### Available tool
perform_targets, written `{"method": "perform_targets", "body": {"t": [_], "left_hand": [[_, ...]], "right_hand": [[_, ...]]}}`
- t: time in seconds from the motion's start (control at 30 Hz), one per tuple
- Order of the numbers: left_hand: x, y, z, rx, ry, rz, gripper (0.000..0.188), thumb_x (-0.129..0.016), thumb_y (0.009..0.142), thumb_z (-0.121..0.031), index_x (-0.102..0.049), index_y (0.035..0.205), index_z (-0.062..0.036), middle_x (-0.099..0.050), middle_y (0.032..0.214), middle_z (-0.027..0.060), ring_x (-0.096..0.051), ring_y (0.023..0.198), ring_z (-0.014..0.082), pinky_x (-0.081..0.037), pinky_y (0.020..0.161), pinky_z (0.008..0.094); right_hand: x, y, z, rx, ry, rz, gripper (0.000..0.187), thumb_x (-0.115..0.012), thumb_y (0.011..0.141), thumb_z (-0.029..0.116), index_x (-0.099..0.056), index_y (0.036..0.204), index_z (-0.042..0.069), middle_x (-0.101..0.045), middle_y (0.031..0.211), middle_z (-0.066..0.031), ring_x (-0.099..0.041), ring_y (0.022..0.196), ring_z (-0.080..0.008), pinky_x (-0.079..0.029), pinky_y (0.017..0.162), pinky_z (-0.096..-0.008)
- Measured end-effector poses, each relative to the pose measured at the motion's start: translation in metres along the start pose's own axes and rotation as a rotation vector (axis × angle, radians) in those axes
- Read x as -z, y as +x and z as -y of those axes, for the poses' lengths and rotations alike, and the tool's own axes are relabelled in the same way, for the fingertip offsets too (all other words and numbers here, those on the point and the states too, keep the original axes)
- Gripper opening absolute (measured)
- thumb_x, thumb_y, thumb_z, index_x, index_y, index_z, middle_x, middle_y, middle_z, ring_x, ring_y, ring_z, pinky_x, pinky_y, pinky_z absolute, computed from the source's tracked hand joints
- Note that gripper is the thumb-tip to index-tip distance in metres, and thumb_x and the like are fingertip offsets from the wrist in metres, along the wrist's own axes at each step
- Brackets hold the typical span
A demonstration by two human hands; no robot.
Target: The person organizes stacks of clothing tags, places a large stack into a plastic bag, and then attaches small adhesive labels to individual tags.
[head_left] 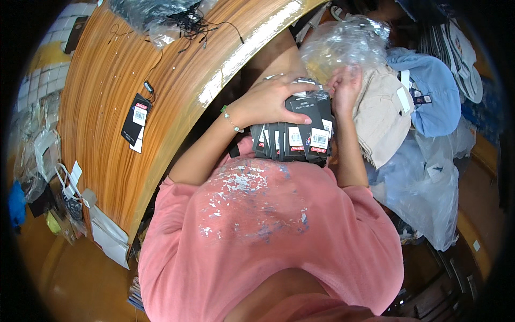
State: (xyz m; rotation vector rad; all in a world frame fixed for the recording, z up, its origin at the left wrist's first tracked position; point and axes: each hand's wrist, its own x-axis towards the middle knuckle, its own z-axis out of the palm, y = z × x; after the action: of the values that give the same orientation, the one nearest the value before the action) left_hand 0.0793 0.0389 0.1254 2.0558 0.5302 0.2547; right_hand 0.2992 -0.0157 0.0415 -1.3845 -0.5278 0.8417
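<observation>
Across a thick bundle of black hang tags (316, 115) with white barcode stickers lies my left hand (271, 104). Its thumb presses on the front tag, and its fingers wrap over the top of the bundle, which sits in front of my chest. Just right of the tags, my right hand (346, 86) has its fingers curled together; whatever is in them is too small to make out. Beside that hand are beige fabric caps (375, 110), stacked together, with a white tag on them. Crumpled clear plastic (348, 43) lies just beyond the fingers.
A wooden table (107, 107) curves along the left, bearing a loose black hang tag (138, 118) and a tangle of black tag strings (188, 21). A blue cap (432, 94) lies at right, above a clear plastic bag (429, 188). Stacked dark caps (456, 53) stand at far right.
</observation>
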Motion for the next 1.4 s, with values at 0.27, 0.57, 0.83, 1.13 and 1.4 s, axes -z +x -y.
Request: {"method": "perform_targets", "body": {"t": [0.27,0.57,0.83,1.13,1.4], "left_hand": [[-0.004,-0.003,0.004,0.005,-0.007,-0.035,0.067,-0.067,0.069,-0.047,-0.050,0.124,-0.0144,-0.045,0.127,0.0200,-0.045,0.116,0.0356,-0.035,0.098,0.0400],[-0.007,-0.013,-0.025,0.056,0.448,-0.216,0.066,-0.064,0.070,-0.052,-0.054,0.118,-0.0079,-0.052,0.113,0.0114,-0.047,0.107,0.0295,-0.038,0.089,0.0402],[-0.012,-0.017,-0.036,0.042,0.550,-0.304,0.043,-0.065,0.072,-0.041,-0.059,0.101,-0.0095,-0.053,0.102,0.0073,-0.048,0.097,0.0267,-0.041,0.081,0.0379],[0.043,0.010,-0.033,-0.197,0.477,-0.572,0.016,-0.063,0.072,-0.010,-0.063,0.088,-0.0068,-0.053,0.109,0.0103,-0.050,0.098,0.0289,-0.042,0.082,0.0373],[0.024,0.014,0.003,-0.202,0.470,-0.634,0.022,-0.056,0.063,0.005,-0.061,0.084,-0.0019,-0.056,0.106,0.0098,-0.054,0.089,0.0248,-0.045,0.079,0.0348]], "right_hand": [[-0.041,0.038,-0.041,0.628,-0.265,-0.179,0.027,-0.056,0.089,0.016,-0.045,0.106,-0.001,-0.052,0.074,-0.0033,-0.044,0.063,-0.0090,-0.037,0.054,-0.0228],[-0.045,0.027,-0.050,0.120,0.036,0.321,0.040,-0.061,0.083,0.007,-0.045,0.120,0.004,-0.056,0.073,-0.0018,-0.046,0.055,-0.0051,-0.036,0.047,-0.0182],[-0.047,0.015,-0.040,0.148,-0.044,0.201,0.044,-0.067,0.078,0.002,-0.049,0.119,0.002,-0.056,0.079,0.0001,-0.049,0.064,-0.0048,-0.039,0.056,-0.0168],[-0.040,0.009,-0.038,0.277,0.017,0.125,0.044,-0.069,0.076,0.001,-0.050,0.116,-0.001,-0.057,0.100,-0.0066,-0.054,0.086,-0.0119,-0.044,0.076,-0.0229],[-0.021,0.012,-0.043,0.390,-0.169,0.041,0.061,-0.070,0.074,0.001,-0.034,0.124,0.005,-0.058,0.093,-0.0082,-0.054,0.080,-0.0118,-0.044,0.070,-0.0233]]}}
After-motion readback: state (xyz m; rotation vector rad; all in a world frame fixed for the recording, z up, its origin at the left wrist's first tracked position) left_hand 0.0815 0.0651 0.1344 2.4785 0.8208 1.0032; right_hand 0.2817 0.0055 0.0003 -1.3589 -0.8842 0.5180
